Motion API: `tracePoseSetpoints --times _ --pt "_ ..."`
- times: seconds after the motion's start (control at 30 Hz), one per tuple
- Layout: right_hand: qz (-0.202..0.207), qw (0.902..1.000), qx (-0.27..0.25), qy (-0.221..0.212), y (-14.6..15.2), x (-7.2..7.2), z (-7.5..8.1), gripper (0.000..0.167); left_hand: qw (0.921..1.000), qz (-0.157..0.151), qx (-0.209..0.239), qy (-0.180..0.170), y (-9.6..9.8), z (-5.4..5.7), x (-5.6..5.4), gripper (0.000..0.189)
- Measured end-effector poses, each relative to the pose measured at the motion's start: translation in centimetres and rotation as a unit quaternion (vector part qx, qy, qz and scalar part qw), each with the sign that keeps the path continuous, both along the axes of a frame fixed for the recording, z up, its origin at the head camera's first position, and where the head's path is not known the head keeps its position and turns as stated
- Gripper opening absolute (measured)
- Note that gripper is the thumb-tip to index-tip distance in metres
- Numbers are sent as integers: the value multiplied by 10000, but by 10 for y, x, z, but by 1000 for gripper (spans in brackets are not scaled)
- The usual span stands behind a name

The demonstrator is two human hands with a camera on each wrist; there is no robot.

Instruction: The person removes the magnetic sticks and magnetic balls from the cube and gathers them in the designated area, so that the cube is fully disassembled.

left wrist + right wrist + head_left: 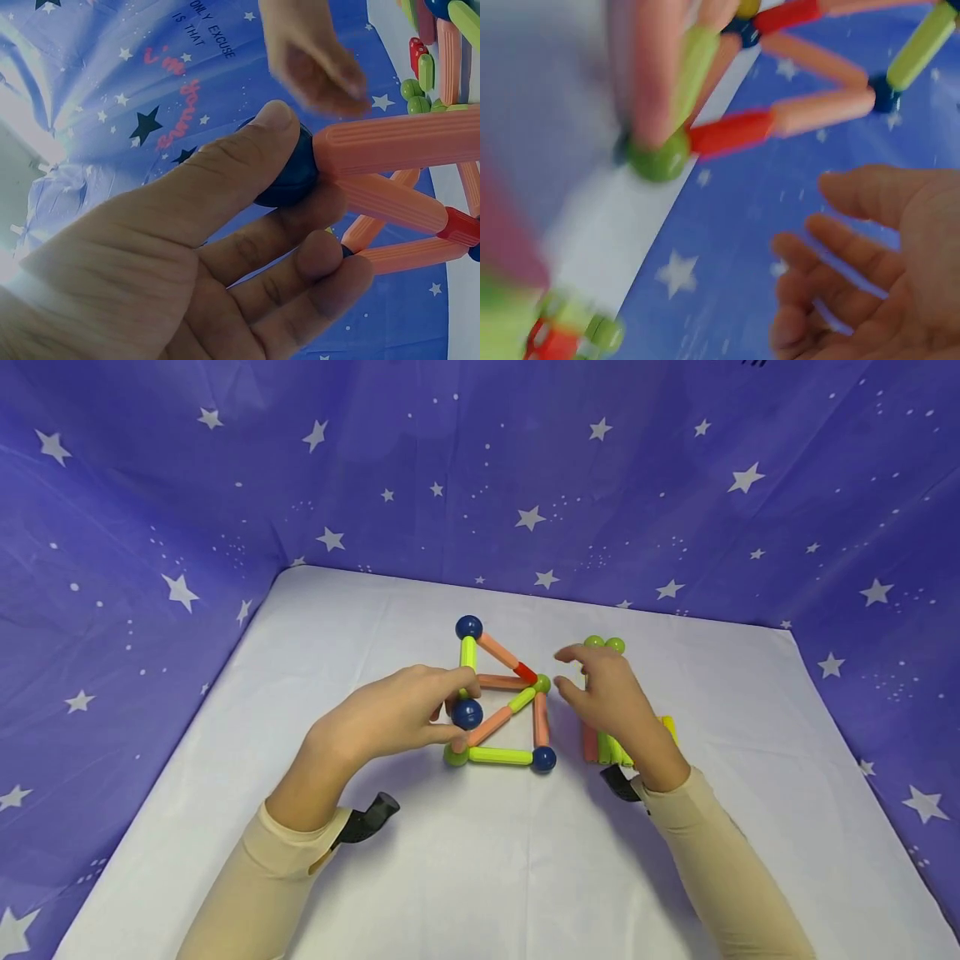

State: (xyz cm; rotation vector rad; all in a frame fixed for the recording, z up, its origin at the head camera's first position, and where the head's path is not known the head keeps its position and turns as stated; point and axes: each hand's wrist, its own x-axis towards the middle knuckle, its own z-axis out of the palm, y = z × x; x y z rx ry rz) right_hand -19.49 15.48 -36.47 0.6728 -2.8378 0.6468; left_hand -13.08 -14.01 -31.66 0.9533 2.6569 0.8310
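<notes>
"Head view first: what does the left hand (397, 708) have?"

"A blue ball (467, 714), one joint of a frame of rods and balls (491, 726). From the left wrist, thumb and finger pinch it, the grip opened only as wide as the ball."

"And the rest of the frame?"

"Off the fingertips, mostly to the right of that grip. Coral rods (405, 142) run from the held ball away from the palm. Another blue ball (469, 627) marks the frame's far left corner, a third (543, 759) the near right."

"What about the right hand (606, 691)?"

"It holds nothing; its fingers bend loosely, thumb apart. The tips hover just beside the green ball (542, 683) at the frame's right, not touching. Partly hidden below that hand lies a group of rods (606, 748), with two green balls (615, 646) at its far end."

"The surface?"

"White cloth covers the tabletop (465, 868). Purple-blue cloth (450, 460) with pale stars rises behind it and on both sides; the left wrist view catches printed lettering (204, 28) there too."
</notes>
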Motion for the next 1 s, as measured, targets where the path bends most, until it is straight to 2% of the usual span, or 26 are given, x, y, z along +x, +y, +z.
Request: tracePoseSetpoints --times 0.1,0.2,0.33,0.47,0.67,0.87,1.0 --pt "640 9978 -157 93 -28 -12 1 38 10000 -33 30 38 0 0 0 38" --pt "957 9952 -176 87 -51 -22 -1 42 9998 -116 98 131 0 0 0 37" --pt "879 9959 -149 120 -68 -28 -5 38 9994 -201 217 198 3 -1 0 33" --pt "716 9968 -235 258 -72 -30 -7 32 9994 -202 248 148 6 -1 0 33" --pt "884 9952 -294 292 -74 -31 -6 25 9997 -160 144 98 4 2 1 35" --pt "1217 9924 -183 -32 -76 -26 -10 12 9995 -138 -29 286 3 1 2 37" --pt "1143 9913 -539 -373 -71 -21 -8 17 9995 -86 -88 307 0 0 3 38"
